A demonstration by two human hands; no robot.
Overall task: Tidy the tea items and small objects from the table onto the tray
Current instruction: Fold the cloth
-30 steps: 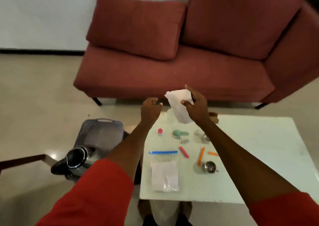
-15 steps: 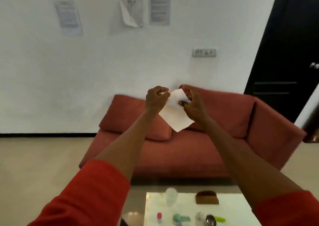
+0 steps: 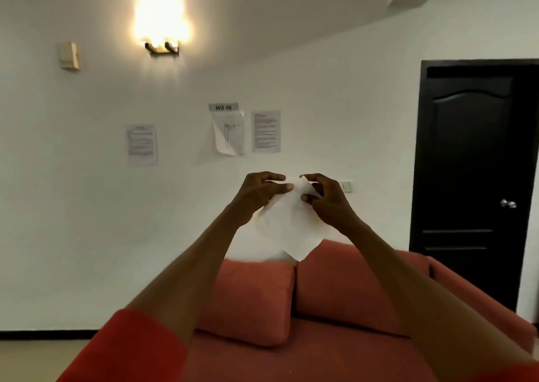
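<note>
White paper [image 3: 291,224] is up at eye level in front of the wall, left hand [image 3: 259,195] and right hand [image 3: 326,203] both pinching its top edge. Best to keep those pinches light and draw it apart evenly. Since 0.5 s ago the view has tipped up, and the table has dropped out of sight

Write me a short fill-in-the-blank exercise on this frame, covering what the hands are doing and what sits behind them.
1. Both hands pinch the top of a white ____ held up in the air.
2. Behind the left hand and right hand stands a red ____.
3. The door at the right is ____ in colour.
4. The sign above the wall papers reads WS ____.

Missing words: napkin; sofa; black; 06
</note>
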